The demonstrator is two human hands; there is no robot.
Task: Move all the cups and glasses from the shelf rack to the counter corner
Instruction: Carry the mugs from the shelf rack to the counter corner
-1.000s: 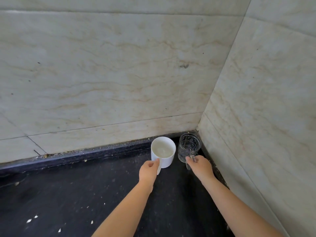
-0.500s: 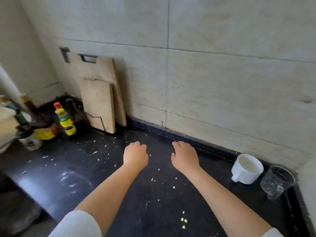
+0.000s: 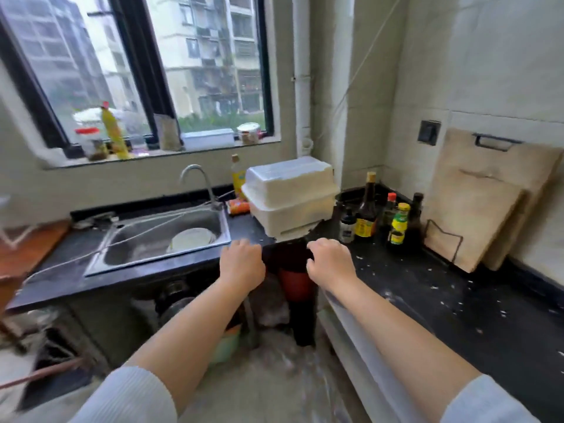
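Note:
Both of my hands are held out in front of me over the gap between two stretches of black counter (image 3: 457,300). My left hand (image 3: 241,264) holds nothing, its fingers loosely curled downward. My right hand (image 3: 331,264) is also empty, with loosely bent fingers. No cup or glass is in view now; the counter corner with the white mug and the clear glass lies out of frame to the right. A white lidded dish box (image 3: 290,196) stands on the counter just beyond my hands. No shelf rack can be made out.
A steel sink (image 3: 158,239) with a white plate in it lies at the left, its faucet (image 3: 198,181) behind. Several sauce bottles (image 3: 378,215) stand right of the white box. Two wooden cutting boards (image 3: 482,203) lean on the right wall. A red container (image 3: 294,283) sits below the counter.
Both hands let go of the mug and the glass in the corner and pulled back empty. My view swung left, from the corner to the sink and window.

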